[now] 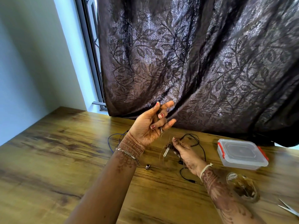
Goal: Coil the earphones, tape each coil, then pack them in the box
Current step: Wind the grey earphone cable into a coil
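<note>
Gripping the earphones in the half-curled left hand, pinching their cord lower with the right hand, above the table.

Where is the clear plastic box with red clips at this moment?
In the head view the box stands on the right side of the table, just before the dark curtain, beyond the tape roll and right of the right hand.

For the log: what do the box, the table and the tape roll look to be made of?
Box: translucent plastic, slightly frosted; light passes through its lid and walls. Table: matte wood-grain top with knots and streaks; whether it is solid wood or laminate cannot be told. Tape roll: clear glossy plastic film; the table shows through it.
</note>
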